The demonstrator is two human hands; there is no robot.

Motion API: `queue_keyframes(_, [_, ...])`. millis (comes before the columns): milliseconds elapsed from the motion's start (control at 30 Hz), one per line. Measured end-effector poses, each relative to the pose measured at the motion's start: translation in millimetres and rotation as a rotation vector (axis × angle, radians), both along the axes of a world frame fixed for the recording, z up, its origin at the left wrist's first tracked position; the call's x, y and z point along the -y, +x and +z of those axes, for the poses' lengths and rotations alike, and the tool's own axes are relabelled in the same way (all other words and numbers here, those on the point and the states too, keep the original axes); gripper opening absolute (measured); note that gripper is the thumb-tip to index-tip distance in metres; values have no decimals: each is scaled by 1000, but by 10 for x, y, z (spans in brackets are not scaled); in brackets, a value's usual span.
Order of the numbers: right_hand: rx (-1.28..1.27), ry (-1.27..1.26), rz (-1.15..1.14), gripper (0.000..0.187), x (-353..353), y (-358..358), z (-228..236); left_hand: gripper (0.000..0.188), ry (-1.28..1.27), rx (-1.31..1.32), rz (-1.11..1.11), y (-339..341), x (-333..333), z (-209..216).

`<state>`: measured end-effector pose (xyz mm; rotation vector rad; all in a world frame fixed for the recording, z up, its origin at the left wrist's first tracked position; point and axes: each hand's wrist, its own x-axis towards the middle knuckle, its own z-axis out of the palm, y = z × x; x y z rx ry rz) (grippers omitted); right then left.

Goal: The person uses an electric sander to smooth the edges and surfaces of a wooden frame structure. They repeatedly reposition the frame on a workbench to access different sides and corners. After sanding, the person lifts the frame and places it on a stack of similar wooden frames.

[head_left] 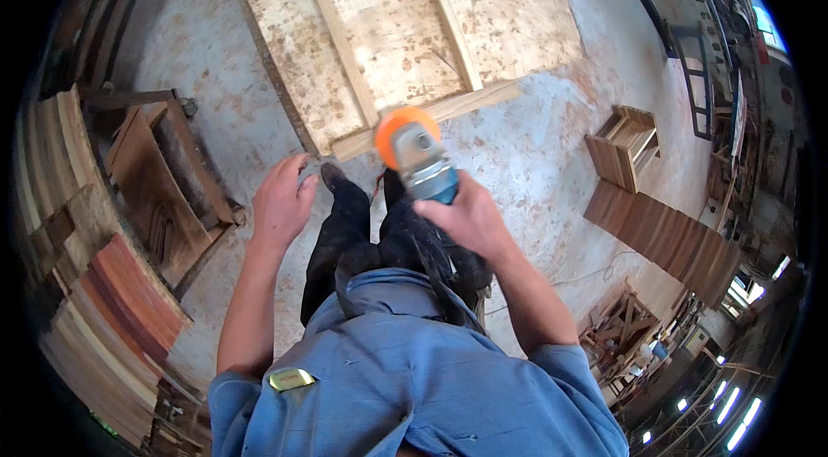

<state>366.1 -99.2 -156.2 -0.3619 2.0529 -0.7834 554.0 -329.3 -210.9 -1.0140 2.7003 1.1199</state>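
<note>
My right hand (470,217) is wrapped round the teal body of an angle grinder (424,165). Its metal head points away from me, with a blurred orange disc (388,134) at the front. The disc is over or beside the near rail of a wooden frame (483,101); I cannot tell whether they touch. That frame lies on a large, stained wooden board (392,43). My left hand (285,198) hangs off the board's near left corner, fingers loosely bent and apart, holding nothing.
Stacked planks (129,302) and a dark wooden frame piece (159,190) stand at the left. On the right are a small slatted wooden stool (623,147) and a striped wooden panel (664,241). A thin cord (595,274) crosses the grey floor. Scrap wood (625,328) is piled at the lower right.
</note>
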Motion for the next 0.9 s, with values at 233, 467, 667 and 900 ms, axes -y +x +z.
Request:
queue_keyframes(233, [5,33,46,66,42,-92,1,39,-54,21,-53,-194,-143,-77])
queue_keyframes(467, [-158,113,-310,51,-527,-985,9,53,-272,-117,-289,-661,-414,-80])
queue_keyframes(667, [-18,-57,-340,45,-618,-1205,-3,52,-394,21,-348,-868,-519,-275])
queue_keyframes(900, [-55,-145,-142,51,46,-1317,8,44,-526,-202,-397,-812,-368,-369])
